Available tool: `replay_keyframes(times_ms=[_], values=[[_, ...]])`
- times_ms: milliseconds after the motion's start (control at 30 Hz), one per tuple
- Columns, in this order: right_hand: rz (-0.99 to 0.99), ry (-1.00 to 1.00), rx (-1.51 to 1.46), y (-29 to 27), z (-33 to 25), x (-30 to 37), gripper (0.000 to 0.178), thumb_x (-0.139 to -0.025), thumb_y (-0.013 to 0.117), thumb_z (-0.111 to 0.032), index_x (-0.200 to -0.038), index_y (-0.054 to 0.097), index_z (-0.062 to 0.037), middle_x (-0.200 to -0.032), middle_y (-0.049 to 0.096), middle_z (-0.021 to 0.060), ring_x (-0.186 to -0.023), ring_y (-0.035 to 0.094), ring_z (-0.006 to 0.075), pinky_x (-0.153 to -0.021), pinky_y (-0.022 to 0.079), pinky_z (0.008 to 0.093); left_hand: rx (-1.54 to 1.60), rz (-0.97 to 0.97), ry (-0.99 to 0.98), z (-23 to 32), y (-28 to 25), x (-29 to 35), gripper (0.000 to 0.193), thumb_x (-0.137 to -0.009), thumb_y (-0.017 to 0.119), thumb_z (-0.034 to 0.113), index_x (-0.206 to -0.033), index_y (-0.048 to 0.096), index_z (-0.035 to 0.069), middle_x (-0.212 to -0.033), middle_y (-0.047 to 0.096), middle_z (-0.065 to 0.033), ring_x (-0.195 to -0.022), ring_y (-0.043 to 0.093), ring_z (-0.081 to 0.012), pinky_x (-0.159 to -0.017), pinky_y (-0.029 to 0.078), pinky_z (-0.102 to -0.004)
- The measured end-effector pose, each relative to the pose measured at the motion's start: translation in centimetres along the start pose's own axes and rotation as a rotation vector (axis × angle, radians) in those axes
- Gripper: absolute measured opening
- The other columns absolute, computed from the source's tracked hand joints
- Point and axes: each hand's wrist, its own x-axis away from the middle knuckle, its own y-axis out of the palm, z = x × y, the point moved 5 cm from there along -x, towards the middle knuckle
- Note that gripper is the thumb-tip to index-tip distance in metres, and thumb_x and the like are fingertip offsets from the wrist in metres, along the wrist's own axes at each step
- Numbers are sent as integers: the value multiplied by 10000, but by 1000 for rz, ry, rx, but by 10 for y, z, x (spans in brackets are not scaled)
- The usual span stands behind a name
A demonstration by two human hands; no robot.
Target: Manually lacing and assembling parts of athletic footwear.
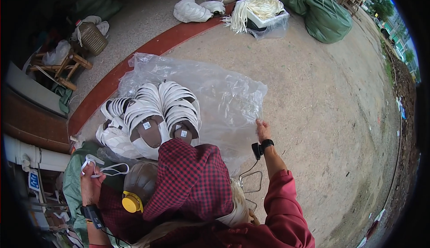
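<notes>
My right hand (263,130) reaches out over the concrete, fingers pinched on the right edge of a large clear plastic sheet (224,96) spread on the ground. At lower left, my left hand (91,181) is closed on a thin white looped strap (115,169), whose loops stick out past the fingers. On the sheet's left part stand rows of nested white strappy shoe pieces (179,96), the front ones showing brown soles (150,130) with small white labels. More white shoe pieces (117,136) lie bunched on their left.
A dark bottle with a yellow cap (131,202) is beside my checked-cloth lap (192,172). Farther off are a white box of pale strips (268,19), a green sack (327,19), white bundles (190,11), a bamboo stool (67,69) and a ribbed jug (93,40).
</notes>
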Motion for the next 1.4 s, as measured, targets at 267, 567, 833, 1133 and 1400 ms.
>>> replay_keyframes(times_ms=[267,567,833,1133,1400], values=[[81,4,156,-6,47,7,291,-912,688,-329,-883,694,-40,-738,570,-37,-670,478,83,-603,395,276,-136,-8,19,29,19,25,162,-945,684,230,-946,631,77,-757,595,-19,-657,613,-121,-598,574,-266],[155,-94,262,-70,61,0,319,-911,665,-284,-810,681,18,-721,623,8,-673,512,98,-622,434,315,-170,-53,14,45,18,41,133,-985,622,198,-948,633,71,-763,622,-22,-643,617,-129,-616,579,-278],[165,-123,402,-95,68,21,337,-888,620,-335,-797,661,-13,-649,525,-9,-582,455,112,-521,358,316,-173,-88,-25,46,10,23,160,-979,629,207,-972,636,47,-752,623,-21,-665,616,-120,-639,550,-272],[-87,144,610,-122,-31,46,604,-902,632,-463,-1318,566,-30,-1021,654,143,-726,653,227,-620,544,343,-241,-96,-50,44,38,-85,193,-967,656,260,-949,649,68,-786,645,-12,-708,620,-101,-649,547,-272],[-536,-22,582,32,-132,136,497,-943,670,-368,-1276,606,-5,-1005,701,86,-847,694,179,-701,555,272,-367,108,65,-1,59,-162,607,-886,735,368,-1312,553,-24,-1029,661,-164,-974,667,-241,-768,577,-349]])
